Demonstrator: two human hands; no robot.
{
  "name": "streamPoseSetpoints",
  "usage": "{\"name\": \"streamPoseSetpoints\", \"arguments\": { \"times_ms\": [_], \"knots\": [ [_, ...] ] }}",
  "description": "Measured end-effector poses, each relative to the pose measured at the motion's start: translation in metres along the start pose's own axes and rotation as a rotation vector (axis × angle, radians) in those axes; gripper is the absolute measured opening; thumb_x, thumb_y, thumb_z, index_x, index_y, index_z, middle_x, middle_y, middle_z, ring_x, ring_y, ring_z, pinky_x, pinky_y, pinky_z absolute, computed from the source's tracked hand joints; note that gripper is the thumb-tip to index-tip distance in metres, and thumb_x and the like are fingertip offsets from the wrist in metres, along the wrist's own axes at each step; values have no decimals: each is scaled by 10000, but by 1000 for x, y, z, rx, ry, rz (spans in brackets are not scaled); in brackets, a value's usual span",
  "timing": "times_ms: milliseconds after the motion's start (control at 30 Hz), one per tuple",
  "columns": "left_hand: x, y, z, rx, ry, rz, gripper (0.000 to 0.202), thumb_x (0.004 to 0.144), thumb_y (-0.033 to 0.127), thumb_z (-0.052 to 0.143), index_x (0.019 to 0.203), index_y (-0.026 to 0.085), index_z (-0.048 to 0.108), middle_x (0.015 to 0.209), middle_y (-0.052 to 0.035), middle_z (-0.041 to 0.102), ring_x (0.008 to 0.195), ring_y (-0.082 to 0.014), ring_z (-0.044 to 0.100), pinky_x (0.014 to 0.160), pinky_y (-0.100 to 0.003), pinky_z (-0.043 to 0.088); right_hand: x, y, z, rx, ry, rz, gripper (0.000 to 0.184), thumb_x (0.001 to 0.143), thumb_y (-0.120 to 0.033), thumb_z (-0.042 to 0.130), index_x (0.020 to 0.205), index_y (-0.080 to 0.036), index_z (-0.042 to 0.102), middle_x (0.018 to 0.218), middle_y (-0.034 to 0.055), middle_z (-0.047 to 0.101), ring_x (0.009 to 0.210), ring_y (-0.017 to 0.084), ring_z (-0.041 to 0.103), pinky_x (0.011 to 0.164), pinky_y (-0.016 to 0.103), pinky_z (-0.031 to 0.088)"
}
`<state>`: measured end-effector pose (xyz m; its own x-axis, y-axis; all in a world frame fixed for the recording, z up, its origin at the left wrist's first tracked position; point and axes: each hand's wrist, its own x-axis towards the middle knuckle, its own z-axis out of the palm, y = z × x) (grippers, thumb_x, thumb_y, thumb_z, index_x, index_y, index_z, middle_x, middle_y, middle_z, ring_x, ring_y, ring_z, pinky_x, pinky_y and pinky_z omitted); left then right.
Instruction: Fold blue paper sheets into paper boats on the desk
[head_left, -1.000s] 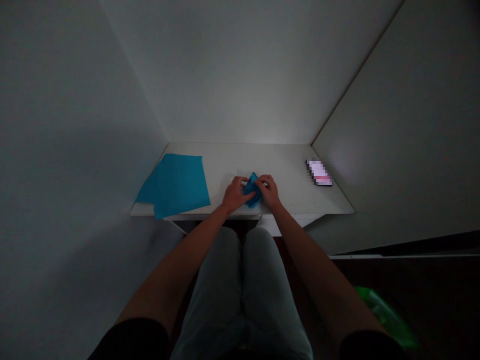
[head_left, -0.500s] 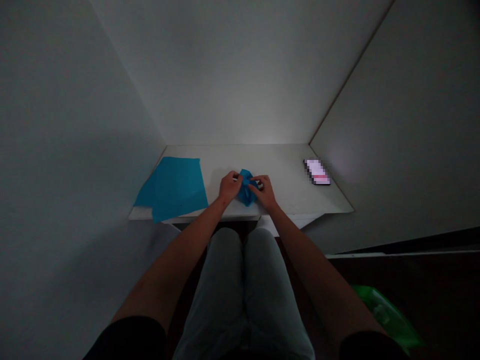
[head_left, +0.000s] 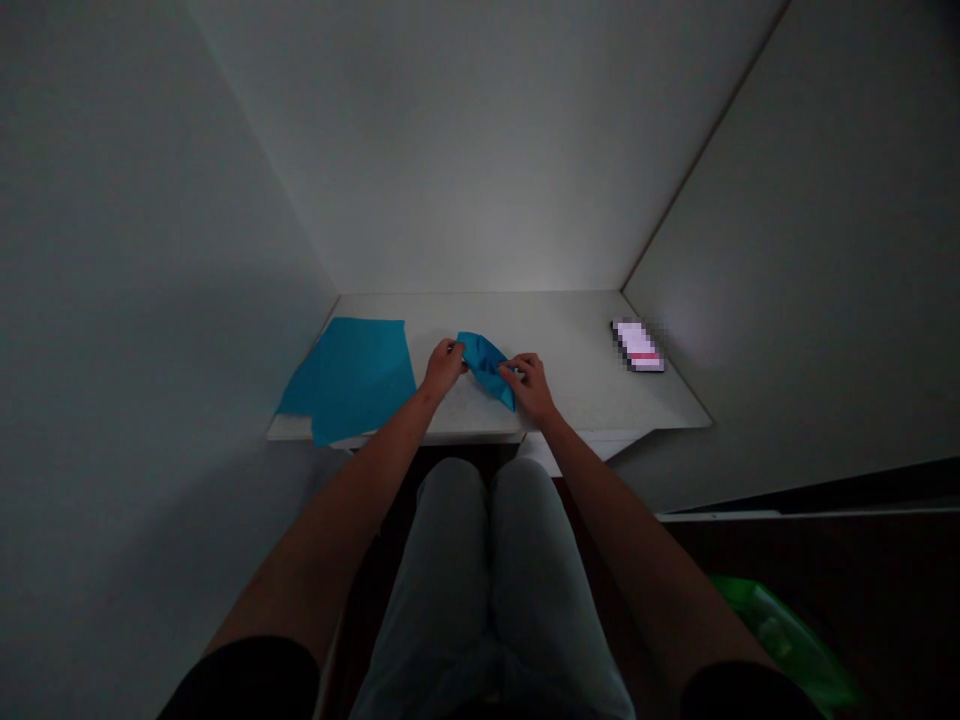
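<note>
Gripping a folded blue paper [head_left: 486, 362] with closed fingers, left hand [head_left: 444, 366] and right hand [head_left: 531, 386] sit midway along the surface [head_left: 585, 400]; blue sheets [head_left: 352, 375] overhang its near-left edge, bare room right.

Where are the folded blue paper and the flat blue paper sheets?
folded blue paper [head_left: 486, 362]: head view, its middle.
flat blue paper sheets [head_left: 352, 378]: head view, top sheet's middle.

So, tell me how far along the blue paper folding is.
Done: the small blue piece already carries several folds and looks compact. In hand: the left hand and right hand pinch its opposite ends over the table. Left: its shape looks unfinished, and the flat blue sheets to the left lie unfolded and untouched.
</note>
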<state>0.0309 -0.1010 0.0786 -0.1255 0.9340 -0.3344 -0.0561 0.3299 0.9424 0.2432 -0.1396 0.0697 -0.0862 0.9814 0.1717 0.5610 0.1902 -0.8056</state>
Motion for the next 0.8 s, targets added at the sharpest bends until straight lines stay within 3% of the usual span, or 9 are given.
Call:
{"name": "streamPoseSetpoints", "arguments": {
  "times_ms": [133, 233, 300, 367, 467, 600, 733, 800],
  "knots": [
    [-1, 4, 0, -46, 17, -71, 91, 1041, 257, 489, 1051, 198, 558, 970, -72, 716, 843, -194, 754, 828, -360, 653, 2, 2, 0, -11, -25, -3, 334, 971, -566, 707, 1010, -255, 820, 1144, 109, 601, 1118, 270, 595, 853, 392, 565],
    [-7, 5, 5, 14, 39, -49, 178, 1067, 365, 511, 1148, 206, 523, 1076, -100, 719, 962, -215, 756, 832, -346, 646, 1, 1, 0, 0, -92, -34, 351, 947, -540, 737, 1155, -268, 812, 1160, 94, 623, 1000, 236, 628, 811, 374, 569],
    [-14, 6, 10, 55, 39, 4, 325, 1010, 415, 657, 1199, 199, 504, 1170, -127, 716, 1043, -234, 747, 899, -363, 631, 0, 0, 0, 9, -91, -59, 459, 905, -549, 782, 1271, -273, 778, 1176, 93, 634, 966, 233, 632, 800, 377, 571],
    [-21, 7, 17, 70, 18, 57, 477, 914, 322, 789, 1252, 188, 479, 1263, -156, 702, 1099, -235, 735, 967, -363, 605, -1, 1, 1, 21, -59, -66, 582, 850, -574, 827, 1339, -268, 747, 1183, 99, 639, 973, 243, 629, 790, 379, 573],
    [-26, 8, 23, 78, -18, 70, 501, 888, 158, 745, 1302, 179, 462, 1318, -173, 698, 1107, -218, 730, 966, -336, 588, 0, 2, 2, 61, -21, -39, 589, 867, -611, 793, 1330, -249, 750, 1177, 109, 639, 974, 248, 628, 759, 370, 573],
    [-24, 3, 18, 151, -8, -21, 297, 932, 205, 662, 1210, 179, 560, 1154, -143, 759, 1009, -231, 742, 892, -333, 586, 3, 5, 3, 114, 33, -3, 473, 975, -602, 651, 1287, -264, 763, 1206, 108, 642, 989, 239, 633, 791, 370, 579],
    [-22, -2, 8, 147, -88, -49, 137, 926, 296, 661, 994, 178, 655, 857, -86, 748, 836, -233, 733, 809, -340, 589, 5, 7, 4, 121, 57, -16, 461, 974, -567, 650, 1310, -264, 741, 1247, 115, 639, 996, 239, 631, 776, 367, 580],
    [-24, -1, 4, 126, -76, -32, 148, 951, 313, 617, 959, 173, 665, 822, -74, 731, 776, -219, 715, 775, -340, 590, 5, 7, 4, 114, 60, -4, 464, 962, -556, 664, 1303, -250, 739, 1252, 123, 628, 983, 239, 626, 745, 363, 574]
  ]
}}
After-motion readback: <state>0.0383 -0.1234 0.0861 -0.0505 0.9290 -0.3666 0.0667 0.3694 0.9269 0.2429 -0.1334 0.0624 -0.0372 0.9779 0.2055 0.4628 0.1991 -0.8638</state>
